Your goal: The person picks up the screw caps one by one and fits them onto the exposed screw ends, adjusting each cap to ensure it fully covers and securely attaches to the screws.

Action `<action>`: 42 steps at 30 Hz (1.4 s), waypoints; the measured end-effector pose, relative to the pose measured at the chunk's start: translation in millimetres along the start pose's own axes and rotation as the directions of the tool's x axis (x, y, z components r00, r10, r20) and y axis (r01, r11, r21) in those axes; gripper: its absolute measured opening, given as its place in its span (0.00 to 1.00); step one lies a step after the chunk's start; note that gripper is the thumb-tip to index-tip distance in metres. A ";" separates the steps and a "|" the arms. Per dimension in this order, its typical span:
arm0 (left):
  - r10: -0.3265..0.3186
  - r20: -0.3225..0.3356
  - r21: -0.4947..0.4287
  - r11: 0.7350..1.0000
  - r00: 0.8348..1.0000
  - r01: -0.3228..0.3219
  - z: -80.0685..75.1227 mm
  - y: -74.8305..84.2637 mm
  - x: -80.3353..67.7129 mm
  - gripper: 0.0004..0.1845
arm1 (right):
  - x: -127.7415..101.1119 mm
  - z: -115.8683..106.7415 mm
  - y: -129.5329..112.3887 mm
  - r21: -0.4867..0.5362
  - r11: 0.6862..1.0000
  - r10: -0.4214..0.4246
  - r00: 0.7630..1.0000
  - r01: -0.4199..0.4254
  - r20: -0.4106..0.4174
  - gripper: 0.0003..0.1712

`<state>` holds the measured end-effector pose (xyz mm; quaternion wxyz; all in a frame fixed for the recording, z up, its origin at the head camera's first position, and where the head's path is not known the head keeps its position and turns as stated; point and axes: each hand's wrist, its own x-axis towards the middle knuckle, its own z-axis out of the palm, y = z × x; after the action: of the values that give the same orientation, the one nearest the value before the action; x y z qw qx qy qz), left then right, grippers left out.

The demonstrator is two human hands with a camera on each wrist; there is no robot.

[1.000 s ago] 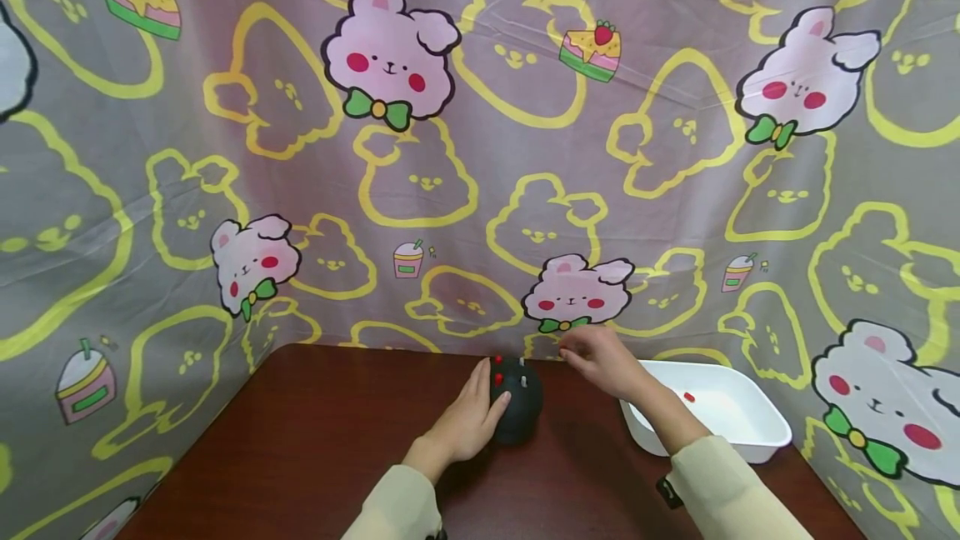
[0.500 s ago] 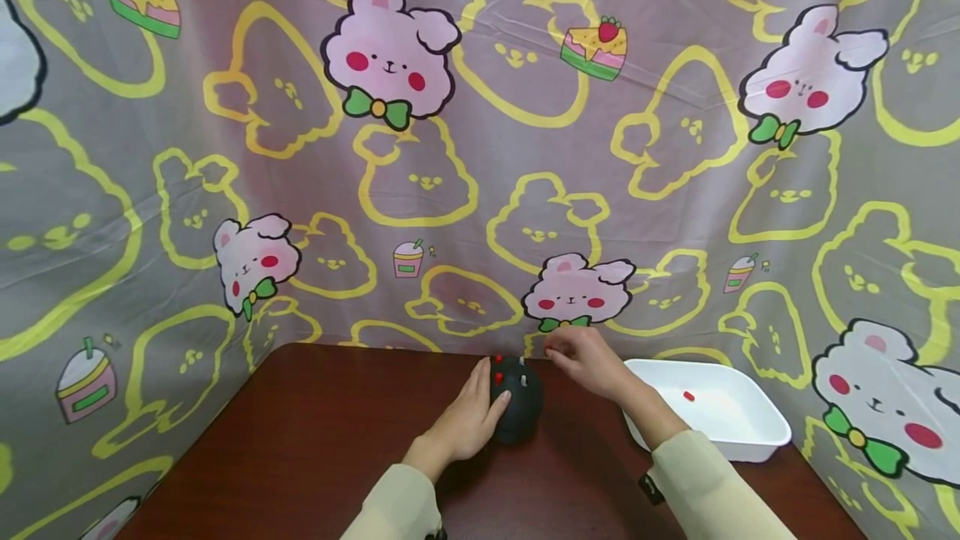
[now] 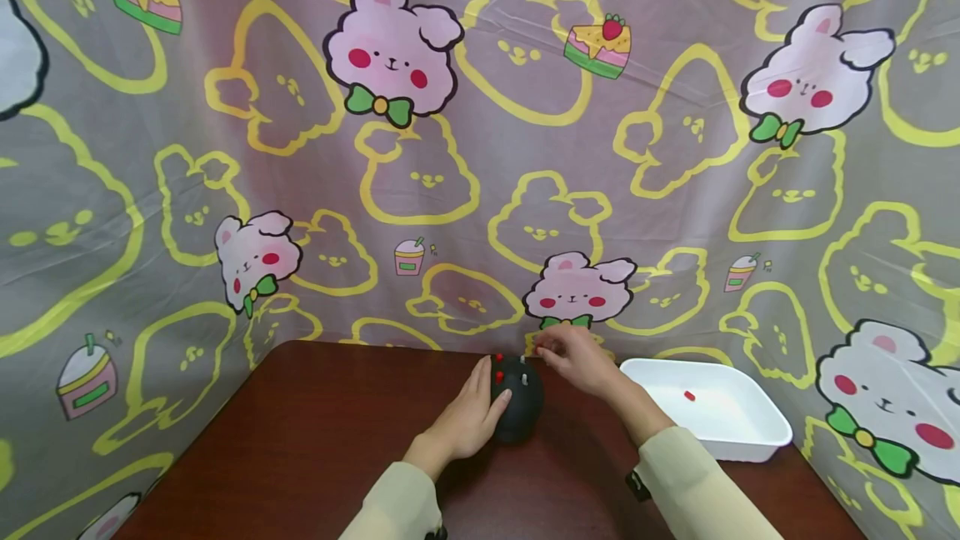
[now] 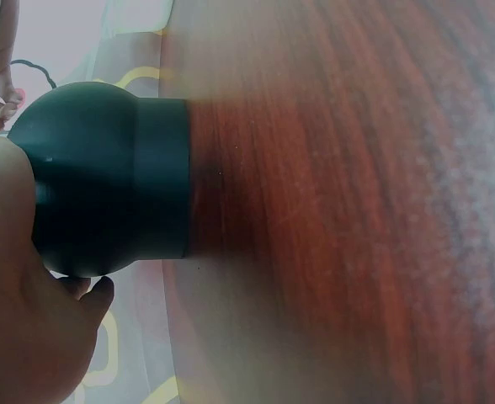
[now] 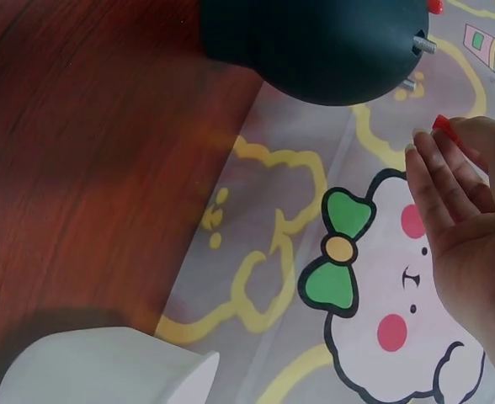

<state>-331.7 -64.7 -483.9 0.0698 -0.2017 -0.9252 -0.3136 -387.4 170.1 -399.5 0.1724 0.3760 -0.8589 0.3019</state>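
A black round holder (image 3: 519,408) stands on the brown table (image 3: 315,440), with small red caps (image 3: 498,376) and bare metal pins (image 5: 422,44) on its top. My left hand (image 3: 491,392) grips its left side, thumb and fingers curled round the dome (image 4: 104,177). My right hand (image 3: 544,350) hovers just right of the holder's top and pinches a small red cap (image 5: 443,126) at its fingertips, close to the bare pins. One red cap (image 3: 688,396) lies in the white tray (image 3: 757,440) on the right.
A cartoon-printed grey cloth (image 3: 450,148) hangs close behind and on both sides of the table. The white tray (image 5: 104,370) sits at the table's right edge, near my right forearm. Bare brown tabletop stretches to the left of the holder.
My right hand has moved left, from beside the tray to the top of the black holder, carrying the red cap. The left hand and holder have stayed put.
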 end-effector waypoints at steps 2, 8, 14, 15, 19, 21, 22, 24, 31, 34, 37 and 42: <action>-0.002 0.004 0.002 1.000 1.000 0.002 0.3 -0.2 -0.1 0.46 | 0.3 1.3 0.2 0.005 1.000 0.004 1.000 -0.004 0.006 0.06; -0.007 0.007 0.010 1.000 1.000 0.007 0.3 -0.4 -0.2 0.46 | 0.9 4.1 -0.3 -0.004 0.999 0.032 0.999 -0.032 0.016 0.07; -0.017 0.016 0.006 1.000 1.000 0.017 0.0 -0.6 1.0 0.46 | 3.9 7.7 -0.6 0.020 0.999 0.049 0.998 -0.050 0.032 0.08; -0.016 0.016 0.006 1.000 1.000 0.016 -0.1 -0.5 1.2 0.46 | 4.3 8.6 -0.5 0.022 0.999 0.048 0.998 -0.049 0.034 0.07; -0.015 0.016 0.008 1.000 1.000 0.015 -0.2 -0.5 1.2 0.46 | 5.7 12.0 -0.2 0.028 0.998 0.047 0.998 -0.049 0.038 0.06; -0.013 0.015 0.008 1.000 1.000 0.013 0.1 -0.8 1.3 0.46 | 6.0 13.8 0.1 0.029 0.999 0.040 0.998 -0.041 0.037 0.05; -0.014 0.017 0.009 1.000 1.000 0.014 0.4 -1.1 1.4 0.46 | 6.2 14.7 0.4 0.029 0.999 0.038 0.999 -0.039 0.037 0.05; -0.013 0.016 0.008 1.000 1.000 0.012 1.1 -1.6 1.5 0.47 | 6.6 16.4 1.1 0.026 0.999 0.034 0.999 -0.035 0.037 0.04; -0.012 0.008 0.012 1.000 1.000 0.012 3.4 -2.9 1.8 0.47 | 8.0 21.1 1.8 0.034 0.998 0.042 0.998 -0.044 0.045 0.04; -0.002 -0.001 0.003 1.000 1.000 0.002 2.5 -2.8 1.7 0.47 | 8.8 22.4 1.5 0.026 0.999 0.026 0.999 -0.027 0.042 0.04; -0.002 -0.001 0.001 1.000 1.000 0.002 1.4 -2.4 1.7 0.46 | 9.8 23.4 1.2 0.018 1.000 0.002 0.999 -0.003 0.038 0.04; -0.025 0.009 0.019 1.000 1.000 0.024 1.4 -1.3 1.5 0.46 | 10.4 25.6 1.2 0.002 1.000 -0.009 0.998 0.009 0.061 0.04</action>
<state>-333.6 -64.3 -485.4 0.0636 -0.1911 -0.9309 -0.3048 -396.9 148.4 -413.9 0.1471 0.3891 -0.8618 0.2902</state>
